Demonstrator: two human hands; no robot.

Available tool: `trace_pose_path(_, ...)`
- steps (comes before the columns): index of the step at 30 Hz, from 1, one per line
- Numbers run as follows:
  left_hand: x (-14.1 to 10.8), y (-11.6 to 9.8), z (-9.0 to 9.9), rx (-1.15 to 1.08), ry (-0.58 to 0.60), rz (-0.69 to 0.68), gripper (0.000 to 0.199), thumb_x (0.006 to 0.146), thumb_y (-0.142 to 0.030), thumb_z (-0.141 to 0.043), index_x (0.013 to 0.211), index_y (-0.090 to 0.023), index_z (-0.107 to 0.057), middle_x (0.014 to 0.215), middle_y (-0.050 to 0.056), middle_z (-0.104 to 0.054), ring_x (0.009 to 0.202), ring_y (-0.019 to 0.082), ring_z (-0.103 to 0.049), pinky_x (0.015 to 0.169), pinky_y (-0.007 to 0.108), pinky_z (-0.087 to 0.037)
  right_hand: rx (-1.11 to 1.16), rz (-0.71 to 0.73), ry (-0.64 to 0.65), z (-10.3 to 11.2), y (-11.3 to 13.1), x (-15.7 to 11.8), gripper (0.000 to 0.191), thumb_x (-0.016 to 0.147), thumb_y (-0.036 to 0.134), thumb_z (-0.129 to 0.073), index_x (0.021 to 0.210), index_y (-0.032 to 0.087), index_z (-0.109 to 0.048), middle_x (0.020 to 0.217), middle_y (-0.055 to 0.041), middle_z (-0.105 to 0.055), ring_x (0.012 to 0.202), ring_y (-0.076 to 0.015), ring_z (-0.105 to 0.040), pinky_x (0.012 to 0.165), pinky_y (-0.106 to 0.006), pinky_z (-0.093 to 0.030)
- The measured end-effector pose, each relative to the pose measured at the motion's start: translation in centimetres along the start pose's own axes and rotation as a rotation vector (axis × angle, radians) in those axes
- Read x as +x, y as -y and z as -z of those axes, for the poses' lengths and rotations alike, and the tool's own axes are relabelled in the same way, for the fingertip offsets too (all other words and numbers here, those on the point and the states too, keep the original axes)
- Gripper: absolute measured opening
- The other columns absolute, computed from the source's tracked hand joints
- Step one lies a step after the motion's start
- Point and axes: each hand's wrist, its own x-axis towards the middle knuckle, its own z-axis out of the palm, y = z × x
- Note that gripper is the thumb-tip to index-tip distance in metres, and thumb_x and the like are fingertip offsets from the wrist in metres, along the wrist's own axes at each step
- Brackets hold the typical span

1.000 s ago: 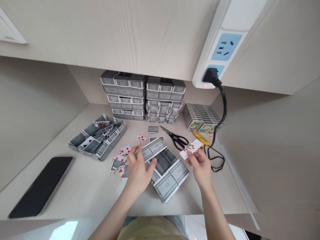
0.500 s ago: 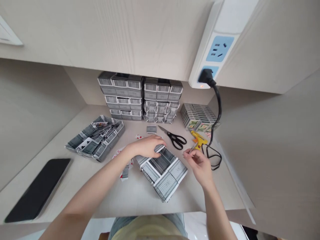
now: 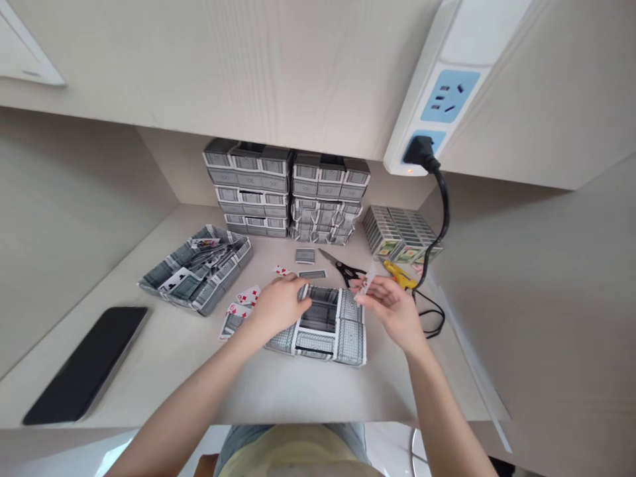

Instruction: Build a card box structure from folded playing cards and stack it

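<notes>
A box built of folded playing cards [image 3: 352,341], grey patterned backs outward, lies in front of me with a rectangular opening on top. My left hand [image 3: 279,306] grips its left part, fingers curled over the edge by the opening. At the box's right end, my right hand [image 3: 395,313] pinches a small playing card [image 3: 366,281] between thumb and fingers, tilted upward just above the box. Behind that hand lies a yellow glue gun [image 3: 398,274], partly covered by the fingers. Black-handled scissors [image 3: 346,270] rest behind the box.
Loose cards [image 3: 239,310] lie left of the box. A card-built tray [image 3: 213,298] holds card pieces; a black phone [image 3: 84,364] lies nearer. Card boxes [image 3: 253,179] are stacked behind, beside packed card decks [image 3: 397,232]. A black cord [image 3: 444,205] hangs from the power strip [image 3: 432,126].
The box has turned from a diagonal position to nearly parallel with the table edge. My right hand has brought the card up to the box's right end. The whole view has shifted slightly.
</notes>
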Motion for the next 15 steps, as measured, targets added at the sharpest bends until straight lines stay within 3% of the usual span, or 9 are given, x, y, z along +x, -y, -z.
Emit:
trace_pose_path(8, -0.4, -0.2, -0.2, -0.057, -0.033, 0.047, 0.027, 0.076, -0.025, -0.047, 0.1, -0.022, -0.059, 0.097, 0.005, -0.06, 0.091, 0.02, -0.055, 0.08, 0.029, -0.042, -0.42, 0.219, 0.225, -3.1, 0.8, 1.9, 0.032, 0.064, 0.023, -0.071, 0.095, 0.021, -0.063, 0.09, -0.0041, -0.066, 0.083, -0.0189, -0.062, 0.081, -0.035, -0.047)
trace_pose_path(15, -0.5, -0.1, -0.4, -0.099, -0.063, 0.046, 0.026, 0.074, -0.023, -0.049, 0.097, -0.022, -0.061, 0.094, 0.005, -0.061, 0.087, 0.02, -0.055, 0.078, 0.029, -0.041, -0.641, 0.325, 0.322, -3.3, 0.8, 2.1, 0.029, 0.068, 0.02, -0.068, 0.096, 0.019, -0.063, 0.091, -0.0051, -0.065, 0.086, -0.0178, -0.06, 0.081, -0.033, -0.046)
